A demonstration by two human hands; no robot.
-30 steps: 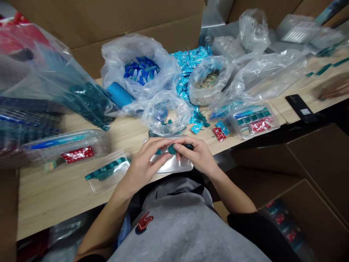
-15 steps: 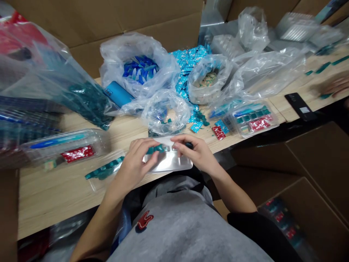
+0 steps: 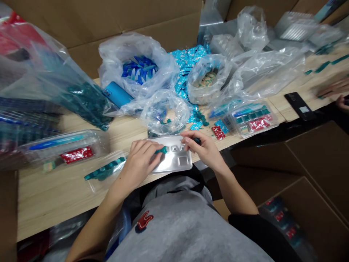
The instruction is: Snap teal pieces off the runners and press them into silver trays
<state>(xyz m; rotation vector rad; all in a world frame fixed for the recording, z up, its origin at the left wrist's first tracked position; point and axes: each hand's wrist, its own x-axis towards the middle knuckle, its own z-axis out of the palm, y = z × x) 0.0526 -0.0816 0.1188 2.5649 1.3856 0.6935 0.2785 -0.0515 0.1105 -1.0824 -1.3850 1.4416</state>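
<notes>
In front of my body a clear plastic tray (image 3: 174, 164) with moulded compartments lies at the table's front edge. My left hand (image 3: 140, 160) rests over its left part, thumb and fingers closed around a small teal-green piece (image 3: 163, 149) in the upper row. Further right, my right hand (image 3: 203, 148) is at the tray's upper right edge, thumb and fingertips together. A dark green piece (image 3: 196, 141) shows within its curled fingers. What its fingertips pinch is too small to tell. Left of my left hand, another clear tray (image 3: 94, 185) holds a row of teal-green pieces (image 3: 105, 170).
Plastic bags hold blue pieces (image 3: 140, 69) and pale round pieces (image 3: 207, 80). Blue packets (image 3: 188, 58) lie behind. Filled trays (image 3: 255, 120) stand right and left. A black phone (image 3: 299, 105) lies near another person's hand (image 3: 336, 87). Open cardboard boxes (image 3: 313, 171) sit below right.
My right hand has moved right along the tray, away from my left hand. More of the tray's compartments show between them. My left hand has shifted only slightly.
</notes>
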